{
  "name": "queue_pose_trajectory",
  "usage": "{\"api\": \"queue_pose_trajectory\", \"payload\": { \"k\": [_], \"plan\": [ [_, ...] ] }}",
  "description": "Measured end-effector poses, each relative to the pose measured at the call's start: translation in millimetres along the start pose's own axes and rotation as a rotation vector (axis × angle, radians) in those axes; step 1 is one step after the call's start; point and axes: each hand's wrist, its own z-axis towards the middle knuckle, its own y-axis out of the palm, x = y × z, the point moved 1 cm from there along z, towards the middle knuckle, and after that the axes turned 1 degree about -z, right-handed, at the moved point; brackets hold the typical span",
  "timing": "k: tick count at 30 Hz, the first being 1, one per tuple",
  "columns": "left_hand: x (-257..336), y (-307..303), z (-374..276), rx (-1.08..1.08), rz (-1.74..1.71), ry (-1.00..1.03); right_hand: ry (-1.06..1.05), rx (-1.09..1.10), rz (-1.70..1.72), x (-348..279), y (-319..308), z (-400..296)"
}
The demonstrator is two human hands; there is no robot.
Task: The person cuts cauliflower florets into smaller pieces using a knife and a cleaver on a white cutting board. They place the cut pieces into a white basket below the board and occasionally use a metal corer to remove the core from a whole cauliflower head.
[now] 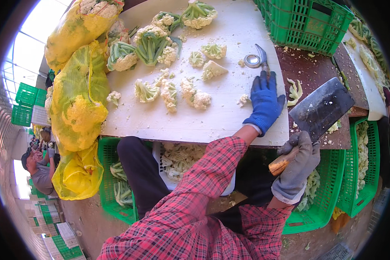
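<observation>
My left hand point(266, 100), in a blue knit glove, lies palm down on the white board point(221, 122). Its fingers stretch over the handle of a hooked knife point(262, 53) with a metal ring beside the blade; whether they grip it is hidden. My right hand point(297, 165), in a grey glove, is closed around the wooden handle of a cleaver point(323, 107), whose broad dark blade is raised off the table's right side. Cut cauliflower florets point(195, 94) are scattered left of my left hand. Larger cauliflower heads with green stems point(152, 45) sit farther back.
Yellow mesh sacks of cauliflower point(79, 87) line the left edge. A green crate point(308, 26) stands at the back right. Below the table are a green crate with leaves point(325, 195), a white basket of pieces point(182, 159) and another green crate point(117, 211). A person point(42, 172) is at far left.
</observation>
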Motion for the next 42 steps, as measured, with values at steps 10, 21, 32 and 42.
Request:
{"api": "queue_pose_trajectory", "payload": {
  "k": [10,21,32,42],
  "plan": [
    [-75,-116,-53,0.155,0.227,0.177,0.021,-0.072,-0.085,6,6,1],
    [-221,-204,-14,0.061,0.754,0.164,0.007,-0.273,-0.239,32,13,-13],
    [-339,-263,-13,0.554,0.006,-0.658,0.089,-0.285,-0.292,43,23,-25],
    [-235,-339,-44,-0.165,-0.994,-0.531,0.277,-0.700,-0.797,82,19,-14]
  ]
}}
